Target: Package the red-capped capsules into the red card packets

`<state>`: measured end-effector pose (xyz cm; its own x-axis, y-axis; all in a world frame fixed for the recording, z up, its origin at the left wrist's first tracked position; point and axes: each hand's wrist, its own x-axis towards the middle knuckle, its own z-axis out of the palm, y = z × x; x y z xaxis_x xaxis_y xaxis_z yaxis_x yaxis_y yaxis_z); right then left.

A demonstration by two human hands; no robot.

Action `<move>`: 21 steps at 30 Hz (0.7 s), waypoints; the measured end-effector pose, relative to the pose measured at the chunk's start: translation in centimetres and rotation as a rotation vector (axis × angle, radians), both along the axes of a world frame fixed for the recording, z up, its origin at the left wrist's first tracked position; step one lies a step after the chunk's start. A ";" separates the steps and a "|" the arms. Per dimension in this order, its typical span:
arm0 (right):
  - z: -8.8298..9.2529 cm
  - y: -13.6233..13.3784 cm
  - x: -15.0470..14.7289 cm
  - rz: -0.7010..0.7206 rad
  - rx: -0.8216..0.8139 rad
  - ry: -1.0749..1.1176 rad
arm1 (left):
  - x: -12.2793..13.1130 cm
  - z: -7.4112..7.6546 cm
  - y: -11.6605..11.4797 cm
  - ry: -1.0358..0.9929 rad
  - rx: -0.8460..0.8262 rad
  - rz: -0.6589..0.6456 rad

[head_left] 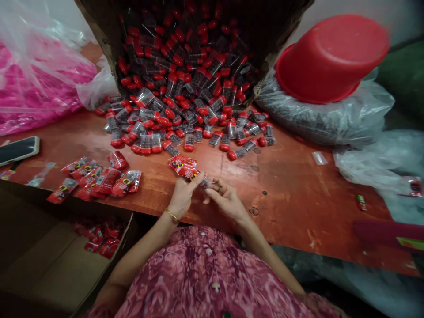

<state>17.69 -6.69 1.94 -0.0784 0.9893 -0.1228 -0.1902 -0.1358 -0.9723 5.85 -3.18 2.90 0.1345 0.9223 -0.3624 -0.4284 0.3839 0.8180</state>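
My left hand (183, 194) and my right hand (225, 198) meet at the near edge of the red table (291, 194). Both pinch one small clear tube (205, 182) between them. Just beyond my fingers lies a little stack of red printed packets (183, 167). A big pile of clear tubes with red caps (185, 110) spills from a tipped cardboard box (99, 39) onto the table. More red filled packets (99, 179) lie in a heap to the left.
An open cardboard box (59, 265) with several packets stands low at the left. A phone (18, 149) lies at the left table edge. A pink bag (39, 84) sits back left. A red basin (331, 57) rests on a plastic bag (331, 119) at the right.
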 end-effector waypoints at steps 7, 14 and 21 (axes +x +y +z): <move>-1.8 1.6 -2.8 -0.105 0.201 -0.330 | -0.4 0.2 0.4 -0.114 -0.106 0.040; -0.9 5.7 3.6 -0.296 0.339 -1.148 | -5.7 1.1 2.3 -0.182 -0.330 0.372; -2.8 6.2 9.3 -0.135 0.215 -1.583 | -8.5 0.9 3.0 -0.329 -0.127 0.753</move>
<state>27.01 -0.50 -0.89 0.0719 0.9870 0.1439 0.9806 -0.0435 -0.1913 -2.63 -0.13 3.82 -0.3852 0.7627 -0.5195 -0.8173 -0.0205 0.5759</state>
